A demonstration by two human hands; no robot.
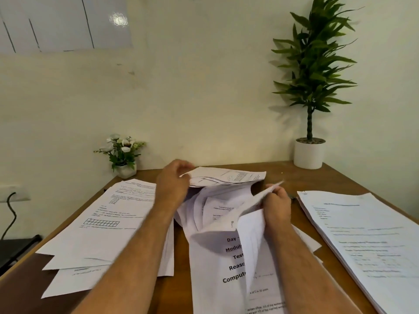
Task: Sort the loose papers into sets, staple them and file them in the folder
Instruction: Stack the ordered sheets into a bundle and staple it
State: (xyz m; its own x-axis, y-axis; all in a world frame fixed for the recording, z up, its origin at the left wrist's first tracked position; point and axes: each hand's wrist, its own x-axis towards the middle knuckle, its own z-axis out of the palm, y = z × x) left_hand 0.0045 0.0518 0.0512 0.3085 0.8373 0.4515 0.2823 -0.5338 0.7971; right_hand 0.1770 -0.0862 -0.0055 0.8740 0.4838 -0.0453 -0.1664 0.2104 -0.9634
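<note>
The left hand (173, 185) pinches the far edge of a curled-back sheet (226, 176), fingers bent round it above the middle stack (229, 264). The right hand (275, 203) grips the upper corner of another lifted page (252, 236), thumb and fingers closed on the paper, so that it stands up and bows over the stack. Both forearms reach in from the bottom edge.

On the top flat page of the middle stack, bold print reads "Day", "Modul", "Test", "Reaso" and "Compute"; the lifted page cuts off the ends of those words. Smaller lines lower down are too blurred to read. Deeper sheets show fine print that cannot be made out.

The left pile (102, 223) lies fanned on the table (335, 177), its top sheet carrying text and a row of small boxes, all illegible; the left forearm hides its right edge. The right pile (367, 241) lies squared, with blurred headings, and runs out of view at the lower right. A small dark object just beyond the right hand is mostly hidden.

At the back stand a small flower pot (124, 169) and a tall plant (309, 152) in a white pot.
</note>
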